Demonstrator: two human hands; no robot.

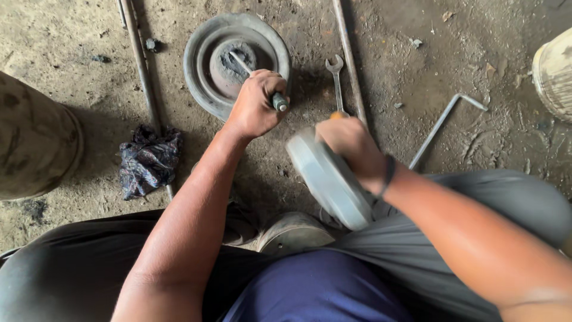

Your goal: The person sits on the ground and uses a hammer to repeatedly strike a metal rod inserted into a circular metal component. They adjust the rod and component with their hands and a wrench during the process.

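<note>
Screwdriver sits clenched in our left hand, tip in the greasy hub of the round cover on the dirt floor. Our right hand grips the grey disc. We should scoop gently, keeping the disc steady.

Soft, even daylight over the dusty grey-brown dirt floor, brighter toward the top, dimmer at the lower edge around the dark lap. Faint, blurred-edged shadows only, lying just right of the round grey metal drum and under the crumpled dark cloth rag; no glare anywhere. Sharp focus on the floor and the open-ended steel spanner, but motion blur on the pale grey disc and both hands, with mild stretching at the frame's corners.
</note>
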